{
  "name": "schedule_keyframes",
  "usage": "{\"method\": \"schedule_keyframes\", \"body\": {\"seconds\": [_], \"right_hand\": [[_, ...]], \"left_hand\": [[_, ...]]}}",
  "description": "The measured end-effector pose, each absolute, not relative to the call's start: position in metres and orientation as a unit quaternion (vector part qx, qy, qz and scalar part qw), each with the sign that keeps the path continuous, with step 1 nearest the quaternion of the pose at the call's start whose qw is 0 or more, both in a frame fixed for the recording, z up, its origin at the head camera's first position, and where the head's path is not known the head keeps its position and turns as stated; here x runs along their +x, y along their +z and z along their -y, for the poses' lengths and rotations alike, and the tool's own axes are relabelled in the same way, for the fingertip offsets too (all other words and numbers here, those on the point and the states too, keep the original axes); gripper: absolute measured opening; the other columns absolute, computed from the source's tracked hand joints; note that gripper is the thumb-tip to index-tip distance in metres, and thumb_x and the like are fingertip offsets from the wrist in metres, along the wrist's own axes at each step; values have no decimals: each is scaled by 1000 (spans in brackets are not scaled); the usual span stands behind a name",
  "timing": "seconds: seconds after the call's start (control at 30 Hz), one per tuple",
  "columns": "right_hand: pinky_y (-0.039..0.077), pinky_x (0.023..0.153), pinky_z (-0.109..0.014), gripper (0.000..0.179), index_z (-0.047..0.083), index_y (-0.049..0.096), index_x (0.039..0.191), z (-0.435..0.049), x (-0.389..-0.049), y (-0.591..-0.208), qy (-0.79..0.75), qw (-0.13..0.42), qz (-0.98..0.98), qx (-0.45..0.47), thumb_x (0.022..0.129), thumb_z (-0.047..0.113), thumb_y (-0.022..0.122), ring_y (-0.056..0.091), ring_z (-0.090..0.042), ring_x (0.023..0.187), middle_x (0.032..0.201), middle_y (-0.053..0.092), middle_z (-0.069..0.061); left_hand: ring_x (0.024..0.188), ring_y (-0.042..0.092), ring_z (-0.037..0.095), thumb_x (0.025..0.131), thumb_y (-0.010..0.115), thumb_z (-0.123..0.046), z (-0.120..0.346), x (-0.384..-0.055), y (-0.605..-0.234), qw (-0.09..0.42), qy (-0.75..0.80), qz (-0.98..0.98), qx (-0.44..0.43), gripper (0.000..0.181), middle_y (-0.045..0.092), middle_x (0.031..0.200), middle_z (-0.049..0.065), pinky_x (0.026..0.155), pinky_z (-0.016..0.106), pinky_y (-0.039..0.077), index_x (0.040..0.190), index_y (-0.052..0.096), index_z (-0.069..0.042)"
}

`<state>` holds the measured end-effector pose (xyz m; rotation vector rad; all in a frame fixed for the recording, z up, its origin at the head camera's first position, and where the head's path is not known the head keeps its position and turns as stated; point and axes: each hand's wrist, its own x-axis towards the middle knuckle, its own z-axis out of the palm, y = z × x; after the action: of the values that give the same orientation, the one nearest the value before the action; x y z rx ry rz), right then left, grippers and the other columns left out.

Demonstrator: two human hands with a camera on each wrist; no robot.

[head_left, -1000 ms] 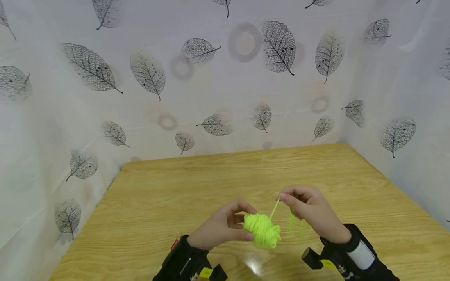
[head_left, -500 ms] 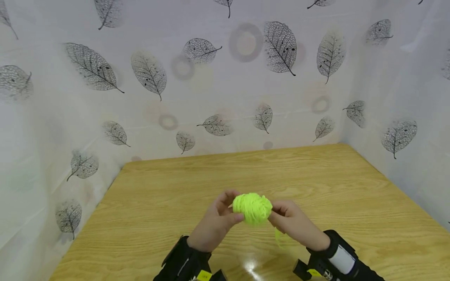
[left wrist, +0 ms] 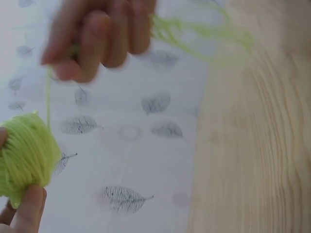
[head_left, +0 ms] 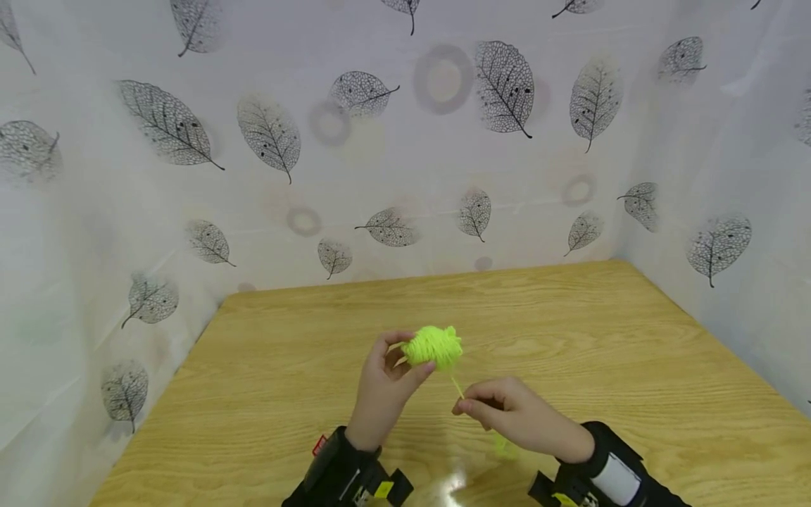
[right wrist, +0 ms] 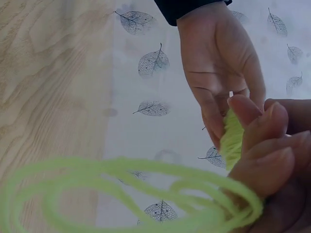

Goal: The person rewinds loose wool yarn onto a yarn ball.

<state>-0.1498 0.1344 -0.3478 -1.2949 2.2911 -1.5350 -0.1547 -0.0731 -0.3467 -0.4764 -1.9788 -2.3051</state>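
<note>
My left hand point(head_left: 381, 387) grips a ball of neon yellow-green yarn point(head_left: 434, 348) between thumb and fingers, raised over the table. In the left wrist view the wound yarn ball point(left wrist: 28, 155) sits at the left edge with fingertips point(left wrist: 31, 206) under it. A taut strand point(head_left: 457, 385) runs from the ball down to my right hand point(head_left: 516, 415), which pinches it between thumb and forefinger. Loose loops of yarn point(right wrist: 87, 167) hang from the right hand in the right wrist view. There the right hand's fingers partly hide the ball.
A wooden table point(head_left: 304, 352) lies beneath both hands. Whitish sheeting point(head_left: 393, 162) printed with leaves rises along its back and sides. A small red item point(head_left: 319, 445) shows beside the left wrist. Black camera straps point(head_left: 611, 472) wrap both wrists.
The ball has moved up and left in my left hand. My right hand, farther right a second ago, passed behind the ball and now pulls the strand below it.
</note>
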Motion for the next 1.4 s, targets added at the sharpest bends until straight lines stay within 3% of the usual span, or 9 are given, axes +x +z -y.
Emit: {"method": "schedule_keyframes", "body": {"seconds": [0.17, 0.53, 0.8, 1.03, 1.23, 1.4], "right_hand": [[32, 42, -14, 19, 8, 67, 93, -137, -146, -340, -499, 38, -757, -421, 96, 7, 48, 32, 0, 44, 53, 39, 5], [33, 36, -24, 16, 10, 67, 90, -152, -141, -323, -505, -29, -763, -402, 92, 1, 54, 33, -7, 45, 59, 48, -1], [36, 37, -28, 15, 10, 67, 91, -161, -139, -316, -506, -66, -786, -349, 90, 1, 55, 36, -9, 45, 61, 49, 3], [31, 34, -34, 13, 2, 65, 92, -168, -141, -312, -540, -60, -781, -308, 93, 2, 52, 31, -14, 41, 54, 38, -4], [27, 36, -37, 16, 0, 63, 93, -171, -149, -315, -592, -50, -751, -287, 96, 2, 47, 28, -20, 42, 53, 33, -7], [24, 37, -41, 17, -1, 63, 91, -169, -156, -325, -617, -45, -727, -297, 95, 0, 46, 27, -22, 41, 53, 33, -8]], "left_hand": [[109, 51, 28, 83, 69, -13, 76, -161, -352, 84, -679, 711, -163, 43, 46, 123, 18, 88, 40, 48, 116, 45, 0], [107, 53, 31, 80, 71, -7, 77, -165, -357, 77, -608, 770, -178, 39, 51, 120, 17, 87, 40, 49, 113, 51, -2], [103, 55, 27, 79, 72, -10, 76, -163, -358, -17, -568, 795, -215, 38, 53, 113, 11, 85, 38, 50, 111, 53, -4], [95, 57, 18, 80, 71, -10, 75, -157, -352, -148, -585, 750, -271, 34, 55, 109, 6, 78, 31, 53, 109, 53, -7], [95, 58, 19, 81, 65, 4, 77, -153, -345, -243, -640, 648, -335, 34, 53, 109, 8, 77, 26, 53, 111, 49, 3], [95, 57, 14, 82, 64, 3, 81, -149, -340, -269, -687, 561, -376, 41, 53, 110, 4, 79, 22, 51, 114, 40, 15]]}}
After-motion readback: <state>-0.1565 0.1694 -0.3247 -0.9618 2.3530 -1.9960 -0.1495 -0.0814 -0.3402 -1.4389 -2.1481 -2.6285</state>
